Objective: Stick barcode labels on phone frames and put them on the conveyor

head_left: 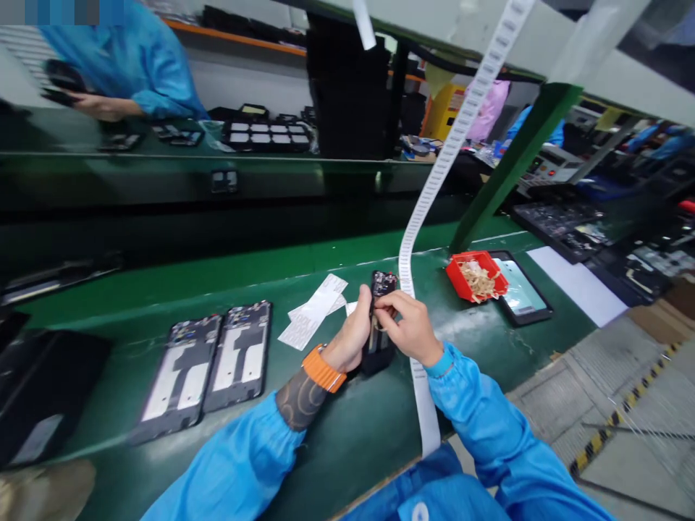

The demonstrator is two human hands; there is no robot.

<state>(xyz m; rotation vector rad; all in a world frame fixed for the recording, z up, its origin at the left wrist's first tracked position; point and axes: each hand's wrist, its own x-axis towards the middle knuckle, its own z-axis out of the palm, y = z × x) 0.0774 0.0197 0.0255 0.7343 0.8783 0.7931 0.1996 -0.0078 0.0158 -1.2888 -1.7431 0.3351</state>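
Note:
My left hand (352, 334) is closed around the side of an opened phone (380, 351), which it holds tilted above the green bench. The phone's inner parts face up, with small components near its top end. Over the phone, my right hand (408, 324) has thumb and forefinger pinched together close to its surface. Whatever lies between those fingertips is too small to make out. Left of my hands, two more opened phones (239, 354) lie side by side with their insides showing. White sheets of printed labels (312, 312) rest between them and my left hand.
A long strip of white labels (434, 181) hangs from above and runs behind my right wrist to the bench edge. To the right are a red bin (461, 282) of tan scraps, a tablet-like device (524, 293) and a green post (510, 166). A co-worker's hand (106, 107) shows across the bench.

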